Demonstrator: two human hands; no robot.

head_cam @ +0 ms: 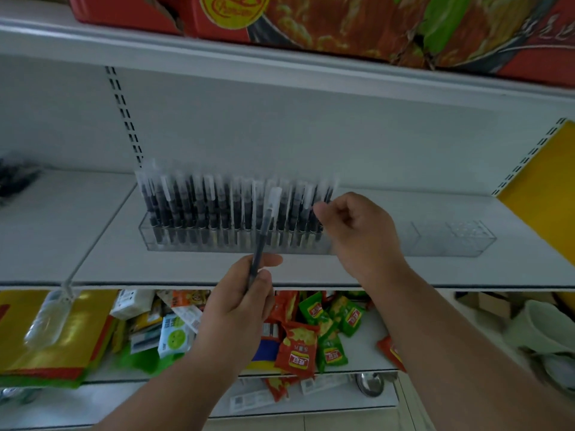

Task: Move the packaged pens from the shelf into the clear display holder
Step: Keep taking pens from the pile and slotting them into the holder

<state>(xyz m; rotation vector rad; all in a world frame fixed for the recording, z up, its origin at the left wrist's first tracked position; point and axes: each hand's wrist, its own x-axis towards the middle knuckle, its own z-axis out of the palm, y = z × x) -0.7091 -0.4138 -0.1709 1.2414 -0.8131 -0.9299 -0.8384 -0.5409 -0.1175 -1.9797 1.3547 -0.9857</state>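
Observation:
A long clear display holder [174, 244] stands on the white shelf [186, 269], filled along most of its length with several upright packaged black pens [199, 206]. My left hand [239, 300] pinches one packaged pen [264, 225] by its lower end, tilted up toward the holder's middle. My right hand [357, 231] is raised at the right end of the pen row, fingers curled, its fingertips against the rightmost pens. The holder's right part [451, 241] holds no pens.
A red printed carton [342, 23] sits on the shelf above. The lower shelf holds red and green snack packets [311, 334], gold packs [62, 331] and small boxes. A yellow side panel [541, 181] bounds the right. Dark items [15, 178] lie at the far left.

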